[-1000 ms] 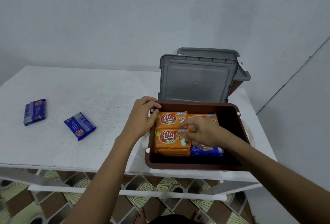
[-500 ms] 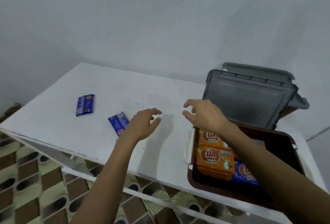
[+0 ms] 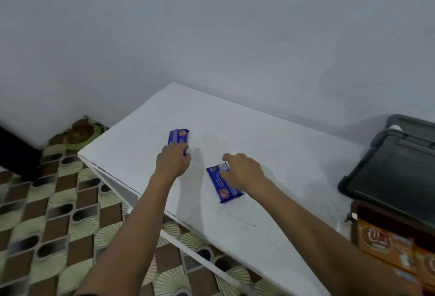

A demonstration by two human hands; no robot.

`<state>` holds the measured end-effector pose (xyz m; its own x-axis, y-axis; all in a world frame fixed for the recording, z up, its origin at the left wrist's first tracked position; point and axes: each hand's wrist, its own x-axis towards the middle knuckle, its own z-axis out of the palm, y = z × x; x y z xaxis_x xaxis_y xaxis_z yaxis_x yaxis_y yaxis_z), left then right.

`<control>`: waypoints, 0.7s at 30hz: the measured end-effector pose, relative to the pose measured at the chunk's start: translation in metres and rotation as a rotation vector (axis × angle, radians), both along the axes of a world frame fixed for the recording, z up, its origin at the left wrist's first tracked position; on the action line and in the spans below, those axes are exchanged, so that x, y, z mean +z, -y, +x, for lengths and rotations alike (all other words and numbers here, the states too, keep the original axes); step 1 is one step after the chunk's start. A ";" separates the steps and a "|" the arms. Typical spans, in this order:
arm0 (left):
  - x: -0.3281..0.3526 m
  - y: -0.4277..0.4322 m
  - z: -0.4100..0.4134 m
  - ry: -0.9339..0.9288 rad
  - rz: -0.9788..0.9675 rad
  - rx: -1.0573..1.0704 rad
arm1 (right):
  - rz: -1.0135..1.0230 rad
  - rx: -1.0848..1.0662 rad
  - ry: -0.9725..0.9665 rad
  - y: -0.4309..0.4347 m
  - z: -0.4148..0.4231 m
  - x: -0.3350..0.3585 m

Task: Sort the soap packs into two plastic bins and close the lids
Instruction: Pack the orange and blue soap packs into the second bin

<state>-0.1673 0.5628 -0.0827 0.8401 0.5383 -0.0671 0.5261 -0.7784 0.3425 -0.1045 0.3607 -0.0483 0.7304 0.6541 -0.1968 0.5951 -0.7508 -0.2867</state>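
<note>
While both lie flat on the white table [image 3: 294, 154], left hand [image 3: 173, 161] curls onto the far blue rectangular film-wrapped soap pack [image 3: 178, 137], right hand [image 3: 243, 171] pinches the near blue pack [image 3: 222, 186]. Likely light, stiff, slick wrapper: grip long edges, not end seals.

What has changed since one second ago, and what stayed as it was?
Both hands left the brown bin and moved left across the table. The left hand now grips the far blue pack, and the right hand pinches the near blue pack. Both packs still lie flat where they were. The grey lid stays open, with the orange packs inside the bin.
</note>
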 end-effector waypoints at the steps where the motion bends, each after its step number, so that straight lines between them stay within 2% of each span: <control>1: -0.004 -0.008 0.001 -0.013 0.022 0.022 | -0.013 0.009 -0.002 -0.008 -0.001 -0.005; 10: -0.030 -0.032 0.014 -0.048 0.027 0.098 | -0.126 -0.008 -0.058 -0.037 -0.005 -0.041; 18: -0.039 -0.022 0.024 0.005 0.048 0.233 | -0.062 -0.024 -0.097 -0.032 -0.004 -0.042; 21: -0.037 -0.017 0.022 0.034 -0.024 0.260 | -0.011 -0.042 -0.141 -0.024 -0.002 -0.032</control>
<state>-0.1448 0.5794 -0.1192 0.6758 0.7349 -0.0565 0.6951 -0.6099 0.3806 -0.1063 0.3846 -0.0800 0.7220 0.6205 -0.3062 0.5172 -0.7779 -0.3570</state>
